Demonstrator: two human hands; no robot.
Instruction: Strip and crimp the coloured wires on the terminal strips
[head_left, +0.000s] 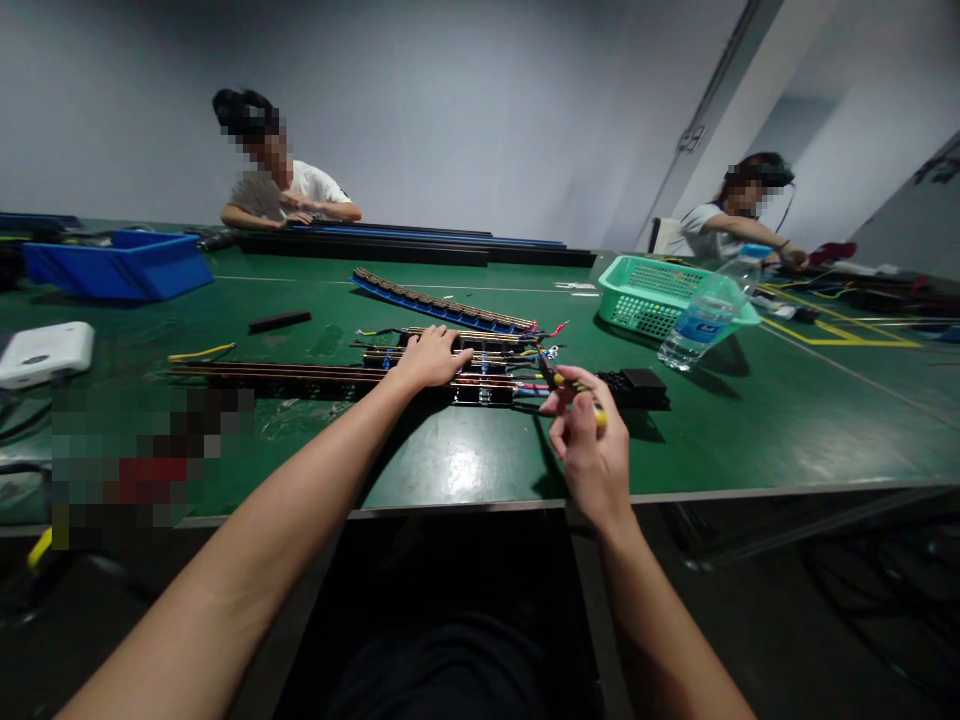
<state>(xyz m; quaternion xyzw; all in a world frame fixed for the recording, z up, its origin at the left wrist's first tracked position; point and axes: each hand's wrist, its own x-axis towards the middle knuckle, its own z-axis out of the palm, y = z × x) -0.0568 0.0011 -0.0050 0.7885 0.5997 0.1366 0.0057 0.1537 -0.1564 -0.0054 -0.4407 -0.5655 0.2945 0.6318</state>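
My left hand (pixel 429 358) lies flat, fingers stretched, on a stack of long dark strips with coloured wires (pixel 480 362) on the green table (pixel 465 460). My right hand (pixel 589 430) is closed around a yellow-handled screwdriver (pixel 559 383), its dark tip pointing at the wired end of the strips. A small black block (pixel 637 388) sits just right of the strips.
A blue-backed strip (pixel 442 300) lies behind the stack. A green basket (pixel 660 295) and a water bottle (pixel 705 320) stand to the right, a blue bin (pixel 112 262) and a white device (pixel 45 352) to the left. Two other people sit at the far side.
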